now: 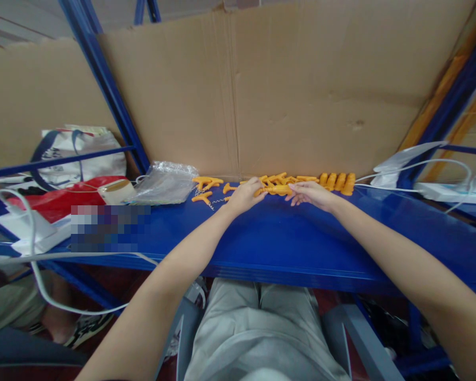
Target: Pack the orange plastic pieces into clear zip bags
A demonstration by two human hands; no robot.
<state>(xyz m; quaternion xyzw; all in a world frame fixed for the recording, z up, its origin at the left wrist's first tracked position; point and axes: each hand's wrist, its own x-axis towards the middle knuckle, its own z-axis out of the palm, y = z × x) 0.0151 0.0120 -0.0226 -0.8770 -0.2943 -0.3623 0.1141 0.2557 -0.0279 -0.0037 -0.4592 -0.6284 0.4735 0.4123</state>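
Note:
Both hands are together over the blue shelf, fingers closed on an orange plastic corkscrew piece (276,189) that spans the gap between them. My left hand (248,194) grips its left end, and my right hand (305,193) pinches the right end. Fingers hide parts of it. Left of my left hand lie orange T-shaped corkscrew handles (202,197) with metal spirals. More orange handles (275,178) lie in a heap behind the hands. Several orange cup-shaped pieces (337,182) stand in a row just right of my right hand.
A cardboard sheet (301,95) rises behind the blue shelf (285,243). Clear plastic bags (164,182), a red bag (77,197) and a white tote bag (83,153) sit at left. White cables and a power strip (456,193) are at right. Another person's leg (55,301) shows lower left.

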